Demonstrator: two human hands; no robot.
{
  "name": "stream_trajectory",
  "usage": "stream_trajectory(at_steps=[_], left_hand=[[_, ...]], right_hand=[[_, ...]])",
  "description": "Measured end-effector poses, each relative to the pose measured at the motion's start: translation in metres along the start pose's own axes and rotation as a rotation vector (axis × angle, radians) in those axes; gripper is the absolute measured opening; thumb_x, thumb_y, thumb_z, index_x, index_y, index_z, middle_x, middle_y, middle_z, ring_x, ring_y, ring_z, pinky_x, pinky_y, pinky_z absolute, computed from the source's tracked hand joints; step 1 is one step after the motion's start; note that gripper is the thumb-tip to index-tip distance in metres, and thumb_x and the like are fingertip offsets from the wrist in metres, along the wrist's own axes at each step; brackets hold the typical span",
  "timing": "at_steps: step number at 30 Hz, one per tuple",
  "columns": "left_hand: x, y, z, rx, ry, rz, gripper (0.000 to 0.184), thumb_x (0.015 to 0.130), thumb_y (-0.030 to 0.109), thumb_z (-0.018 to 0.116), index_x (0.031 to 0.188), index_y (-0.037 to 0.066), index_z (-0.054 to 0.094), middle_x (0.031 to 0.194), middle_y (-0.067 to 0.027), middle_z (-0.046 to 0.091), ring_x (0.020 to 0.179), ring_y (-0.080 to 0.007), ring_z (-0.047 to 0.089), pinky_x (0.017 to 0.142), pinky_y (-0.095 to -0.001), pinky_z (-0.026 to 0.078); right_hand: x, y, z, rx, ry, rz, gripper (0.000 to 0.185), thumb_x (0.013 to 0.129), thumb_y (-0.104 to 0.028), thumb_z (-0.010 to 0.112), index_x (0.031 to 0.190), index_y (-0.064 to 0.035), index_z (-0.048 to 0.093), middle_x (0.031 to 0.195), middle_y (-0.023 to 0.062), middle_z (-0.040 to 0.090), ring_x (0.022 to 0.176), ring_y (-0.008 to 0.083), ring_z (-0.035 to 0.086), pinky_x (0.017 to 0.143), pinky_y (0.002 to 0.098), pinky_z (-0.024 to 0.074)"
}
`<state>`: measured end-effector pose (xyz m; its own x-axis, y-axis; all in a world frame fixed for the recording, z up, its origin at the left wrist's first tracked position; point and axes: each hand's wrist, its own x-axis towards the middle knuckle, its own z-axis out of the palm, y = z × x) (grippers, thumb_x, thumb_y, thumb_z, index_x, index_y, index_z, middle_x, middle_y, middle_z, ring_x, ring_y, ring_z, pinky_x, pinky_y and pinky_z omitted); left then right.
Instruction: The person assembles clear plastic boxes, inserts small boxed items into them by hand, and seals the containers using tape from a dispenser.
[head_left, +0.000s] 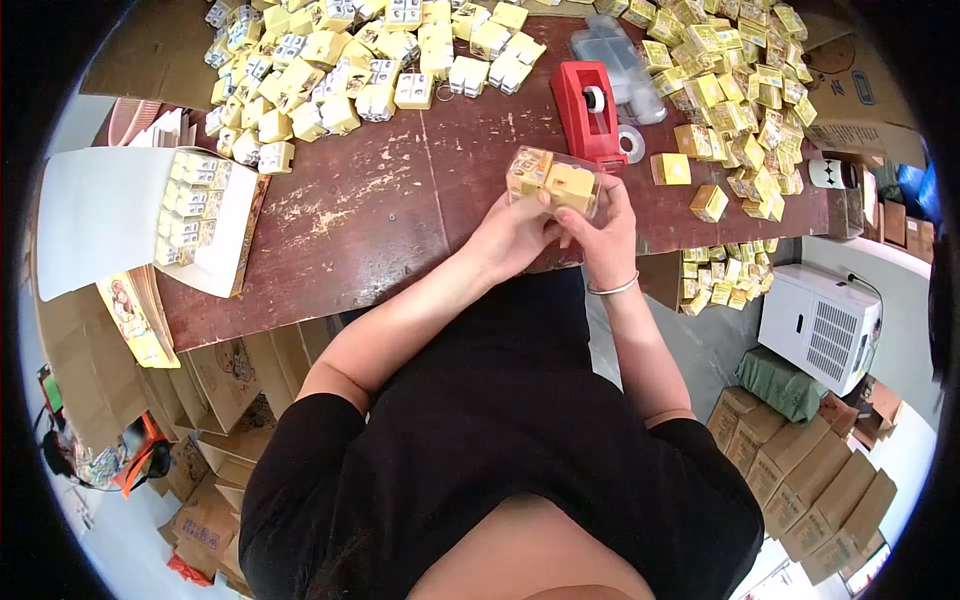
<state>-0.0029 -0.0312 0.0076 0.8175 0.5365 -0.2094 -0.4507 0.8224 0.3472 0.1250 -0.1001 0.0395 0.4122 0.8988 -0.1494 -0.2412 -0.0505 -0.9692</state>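
From where I'm standing, the clear package (548, 180) is up in the person's hands, over the near part of the worn red-brown table (350, 240), and small yellow pieces show through its plastic. The left hand (508, 238) grips it from the near side, thumb pressed against it; the right hand (604, 232), with a bracelet (614, 287) at its wrist, has fingers curled around the right end. Just beyond the package stands a red tape dispenser (588, 125), with a loose roll of tape (631, 144) beside it and some clear plastic cases (625, 75) behind. Off to the right spreads a heap of little yellow boxes (740, 110), a few lying apart from the rest. Over on the far left side there's a pile of yellow-and-white blocks (330, 75), and nearer, an open white box (215, 245) holding rows of similar blocks.
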Motion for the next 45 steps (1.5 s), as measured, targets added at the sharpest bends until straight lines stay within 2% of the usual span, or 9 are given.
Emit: stream_trajectory(at_steps=[7,19,24,28,33,37,40,41,45], left_hand=[[0.026,-0.017,-0.024,-0.194,-0.002,-0.198,0.05,0.091,0.031,0.064,0.133,0.012,0.045,0.13,-0.0084,0.055,0.113,-0.0245,0.056,0.101,-0.047,0.044],[0.037,-0.014,-0.014,-0.008,0.037,-0.068,0.049,0.091,0.02,0.065,0.134,0.009,0.046,0.129,-0.0102,0.058,0.111,-0.0195,0.058,0.095,-0.0399,0.049],[0.017,0.029,-0.007,1.011,0.179,0.436,0.052,0.073,0.004,0.08,0.118,0.004,0.053,0.114,-0.006,0.062,0.102,-0.0123,0.06,0.087,-0.0321,0.051],[0.012,0.047,-0.01,1.586,0.158,0.859,0.053,0.062,0.003,0.08,0.111,0.006,0.059,0.11,-0.0085,0.062,0.107,-0.0266,0.058,0.094,-0.0381,0.046],[0.002,0.058,-0.012,1.718,0.117,1.081,0.055,0.059,0.002,0.078,0.11,0.007,0.06,0.11,-0.0101,0.062,0.108,-0.032,0.055,0.096,-0.0422,0.045],[-0.024,0.067,-0.013,1.573,0.233,0.879,0.051,0.065,0.01,0.082,0.11,0.005,0.059,0.109,-0.0112,0.063,0.104,-0.0287,0.06,0.09,-0.039,0.049],[-0.056,0.072,0.004,1.201,0.321,0.316,0.063,0.071,0.017,0.083,0.123,0.003,0.051,0.116,-0.0107,0.062,0.107,-0.0153,0.059,0.089,-0.0328,0.049],[-0.068,0.075,0.006,1.152,0.306,0.268,0.064,0.077,0.015,0.079,0.13,0.001,0.046,0.121,-0.0114,0.06,0.11,-0.0159,0.058,0.093,-0.0319,0.047],[-0.115,0.093,-0.015,0.174,0.195,0.126,0.058,0.1,0.052,0.038,0.13,0.004,0.049,0.124,-0.009,0.058,0.109,-0.018,0.059,0.086,-0.0363,0.052]], right_hand=[[0.065,0.006,-0.06,-0.798,0.168,-0.405,0.015,0.083,-0.007,0.072,0.096,-0.0005,0.07,0.082,0.004,0.059,0.069,0.0085,0.054,0.063,0.0211,0.0438],[0.033,0.032,-0.061,-0.309,0.417,-0.1,0.01,0.085,-0.005,0.07,0.091,0.0021,0.072,0.079,-0.0014,0.066,0.065,0.0022,0.05,0.06,0.0186,0.0412],[0.007,-0.004,-0.043,0.263,0.071,0.226,0.011,0.088,-0.006,0.066,0.095,0.0029,0.069,0.069,-0.0022,0.057,0.054,0.0026,0.039,0.046,0.018,0.0281],[0.002,-0.002,-0.012,0.366,-0.086,0.375,0.012,0.089,-0.005,0.065,0.096,0.0041,0.068,0.073,-0.0019,0.056,0.057,0.0023,0.039,0.046,0.0176,0.0267],[0.01,0.007,0.011,0.419,-0.114,0.523,0.01,0.089,-0.011,0.066,0.091,-0.0019,0.062,0.073,-0.0024,0.053,0.058,0.003,0.041,0.044,0.0166,0.027],[0.018,0.014,0.033,-0.033,-0.135,0.493,0.036,0.087,-0.019,0.069,0.115,-0.0024,0.052,0.089,0.0021,0.057,0.059,0.0041,0.044,0.043,0.0166,0.0286],[0.029,0.021,0.06,-0.224,-0.291,-0.209,0.052,0.08,-0.01,0.072,0.126,-0.0008,0.048,0.104,0.0063,0.058,0.09,0.0137,0.058,0.078,0.026,0.0496],[0.035,0.031,0.057,-0.209,-0.31,-0.065,0.053,0.076,-0.007,0.076,0.123,0.0001,0.052,0.109,0.0073,0.057,0.104,0.0167,0.056,0.094,0.0296,0.0445],[0.031,-0.013,0.108,-0.333,-0.69,-0.305,0.056,0.064,-0.007,0.083,0.113,0.001,0.059,0.115,0.0092,0.053,0.105,0.0192,0.056,0.089,0.032,0.0481]])
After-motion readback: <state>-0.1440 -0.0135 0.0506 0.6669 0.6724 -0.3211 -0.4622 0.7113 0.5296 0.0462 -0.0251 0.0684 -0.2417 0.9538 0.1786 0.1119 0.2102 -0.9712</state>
